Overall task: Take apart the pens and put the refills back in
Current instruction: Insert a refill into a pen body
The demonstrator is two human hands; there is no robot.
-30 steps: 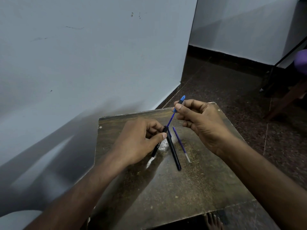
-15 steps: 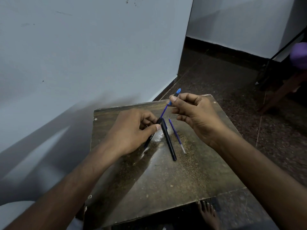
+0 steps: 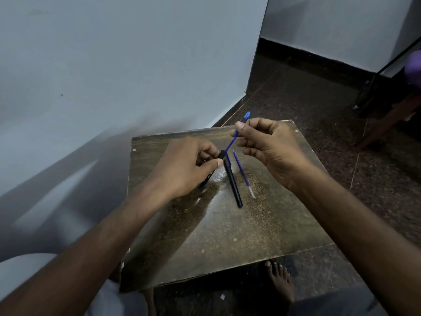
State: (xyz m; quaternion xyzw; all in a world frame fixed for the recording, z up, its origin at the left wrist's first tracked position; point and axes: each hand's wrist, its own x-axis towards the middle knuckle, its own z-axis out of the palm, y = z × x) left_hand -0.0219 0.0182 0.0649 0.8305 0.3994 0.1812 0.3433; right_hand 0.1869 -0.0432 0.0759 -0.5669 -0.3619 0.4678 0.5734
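Observation:
My left hand (image 3: 184, 166) grips a black pen barrel (image 3: 208, 177) over the small brown table (image 3: 227, 236), its open end near my thumb. My right hand (image 3: 268, 144) pinches a blue refill (image 3: 230, 143) whose blue tip piece sticks up past my fingers; its lower end sits at the barrel's mouth. A second black pen barrel (image 3: 232, 181) lies on the table just right of my left thumb. A loose blue refill (image 3: 243, 174) with a clear end lies beside it, under my right hand.
A pale wall runs along the left and behind. Dark speckled floor lies to the right, with a wooden chair leg (image 3: 387, 119) and a purple object (image 3: 413, 68) at the far right. A bare foot (image 3: 281, 281) shows below the table's near edge.
The refill pinched in my right hand stays at the mouth of the barrel held in my left. Both hands keep their grips; the camera view has shifted slightly.

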